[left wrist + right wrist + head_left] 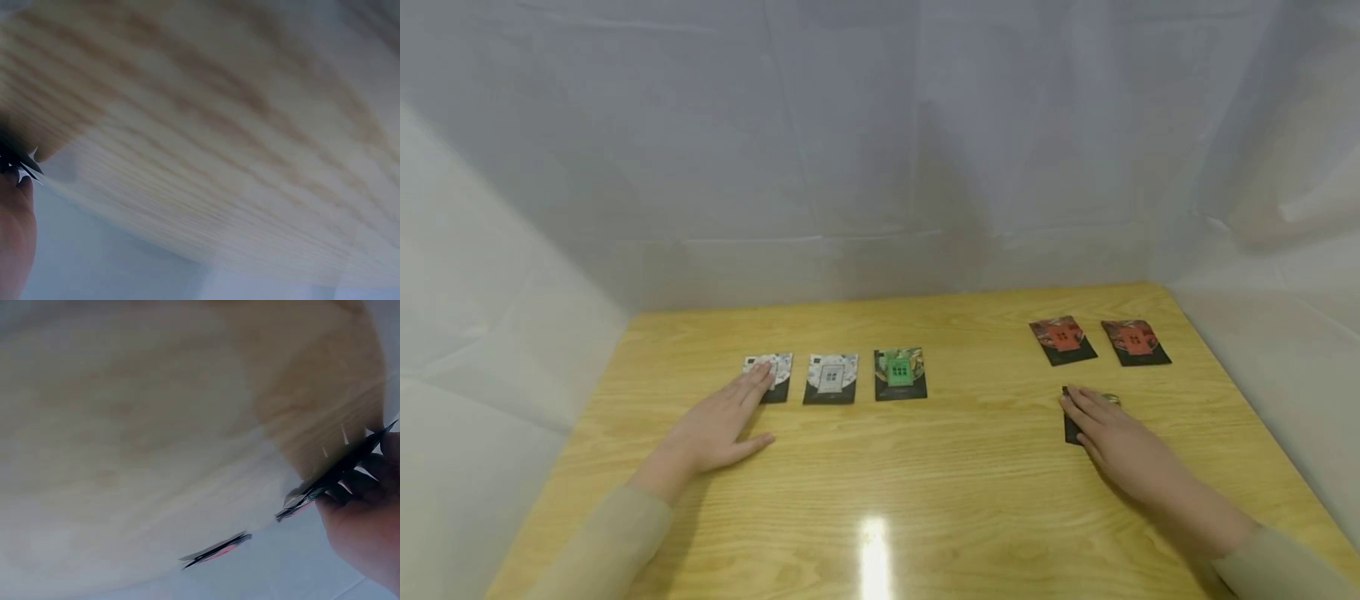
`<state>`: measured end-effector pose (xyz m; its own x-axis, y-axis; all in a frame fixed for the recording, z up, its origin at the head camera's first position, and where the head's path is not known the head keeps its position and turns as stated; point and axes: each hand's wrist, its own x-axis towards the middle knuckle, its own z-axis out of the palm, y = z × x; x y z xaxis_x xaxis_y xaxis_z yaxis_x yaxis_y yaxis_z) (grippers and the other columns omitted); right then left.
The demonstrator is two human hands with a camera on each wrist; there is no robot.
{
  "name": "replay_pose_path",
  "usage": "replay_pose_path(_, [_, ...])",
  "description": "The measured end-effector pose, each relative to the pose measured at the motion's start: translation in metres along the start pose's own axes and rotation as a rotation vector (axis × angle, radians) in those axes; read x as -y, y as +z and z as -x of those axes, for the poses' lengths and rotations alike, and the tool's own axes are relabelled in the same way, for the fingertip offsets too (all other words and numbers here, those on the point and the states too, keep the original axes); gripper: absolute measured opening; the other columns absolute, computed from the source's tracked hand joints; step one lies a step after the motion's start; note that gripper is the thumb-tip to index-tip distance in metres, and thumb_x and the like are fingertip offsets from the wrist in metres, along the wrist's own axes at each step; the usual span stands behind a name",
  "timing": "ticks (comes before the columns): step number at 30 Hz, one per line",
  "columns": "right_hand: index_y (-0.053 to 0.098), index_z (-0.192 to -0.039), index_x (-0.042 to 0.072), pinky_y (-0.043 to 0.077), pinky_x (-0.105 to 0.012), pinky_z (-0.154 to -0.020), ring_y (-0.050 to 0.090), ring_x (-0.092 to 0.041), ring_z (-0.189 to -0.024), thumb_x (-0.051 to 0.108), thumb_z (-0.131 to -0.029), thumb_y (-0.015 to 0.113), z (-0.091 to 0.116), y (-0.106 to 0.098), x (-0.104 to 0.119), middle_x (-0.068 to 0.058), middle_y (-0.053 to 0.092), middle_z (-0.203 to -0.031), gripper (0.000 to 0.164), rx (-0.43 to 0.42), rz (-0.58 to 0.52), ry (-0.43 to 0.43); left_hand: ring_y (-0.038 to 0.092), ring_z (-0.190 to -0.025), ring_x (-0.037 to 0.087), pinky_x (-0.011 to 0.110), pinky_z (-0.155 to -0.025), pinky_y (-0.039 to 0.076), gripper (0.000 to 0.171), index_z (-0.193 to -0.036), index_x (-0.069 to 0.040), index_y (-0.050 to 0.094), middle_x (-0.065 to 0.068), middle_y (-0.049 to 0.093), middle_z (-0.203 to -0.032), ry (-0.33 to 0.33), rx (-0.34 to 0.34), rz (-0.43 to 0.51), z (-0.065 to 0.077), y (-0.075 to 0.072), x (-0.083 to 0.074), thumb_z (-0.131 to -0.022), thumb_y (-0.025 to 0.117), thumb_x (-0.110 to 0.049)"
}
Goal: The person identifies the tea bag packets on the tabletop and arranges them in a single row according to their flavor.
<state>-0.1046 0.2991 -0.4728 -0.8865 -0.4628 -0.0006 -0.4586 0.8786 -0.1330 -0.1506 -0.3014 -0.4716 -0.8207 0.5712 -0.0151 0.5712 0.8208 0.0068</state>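
Note:
My left hand (715,427) lies with extended fingers on the leftmost white-and-black packet (782,367), covering part of it. A second white-and-black packet (831,380) and a green-and-black one (900,373) continue the row to its right. On the table's right side, the fingers of my right hand (1126,457) rest across a dark packet (1073,430); most of its front is hidden, and a greenish-yellow corner shows. The right wrist view has the dark packet (344,465) edge-on against the fingertips. Only part of my left hand (15,240) enters the left wrist view.
Two red-and-black packets (1063,340) lie side by side beyond my right hand, slightly tilted. All this is on a yellow wood-grain table (880,467), with pale sheeting (865,167) hanging behind and at both sides. A bright reflection marks the table's near middle.

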Motion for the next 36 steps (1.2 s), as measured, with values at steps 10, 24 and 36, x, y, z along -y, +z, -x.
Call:
replay_pose_path(10, [0.049, -0.157, 0.000, 0.048, -0.063, -0.117, 0.045, -0.047, -0.150, 0.010, -0.104, 0.066, -0.022, -0.001, 0.016, -0.024, 0.047, -0.164, 0.056, -0.036, 0.009, -0.078, 0.030, -0.160, 0.046, 0.056, -0.129, 0.035, 0.091, -0.163, 0.008, 0.030, 0.027, 0.024, -0.173, 0.013, -0.032, -0.008, 0.001, 0.000, -0.001, -0.103, 0.057, -0.055])
replay_pose_path(24, [0.044, -0.161, 0.003, 0.043, -0.062, -0.123, 0.041, -0.044, -0.154, 0.012, -0.108, 0.061, -0.056, 0.003, 0.032, -0.021, 0.042, -0.168, 0.057, -0.009, -0.016, -0.128, 0.030, -0.160, 0.045, 0.055, -0.130, 0.034, 0.091, -0.162, 0.009, 0.030, 0.027, 0.025, -0.173, 0.016, -0.041, -0.001, 0.001, 0.001, 0.000, -0.103, 0.058, -0.054])
replay_pose_path(36, [0.042, -0.162, 0.004, 0.039, -0.062, -0.126, 0.038, -0.042, -0.157, 0.015, -0.110, 0.058, -0.083, 0.006, 0.047, -0.019, 0.040, -0.170, 0.056, 0.012, -0.032, -0.149, 0.026, -0.162, 0.043, 0.054, -0.132, 0.031, 0.092, -0.164, 0.007, 0.027, 0.025, 0.021, -0.175, 0.003, -0.006, 0.014, 0.000, 0.002, 0.002, -0.103, 0.058, -0.055])
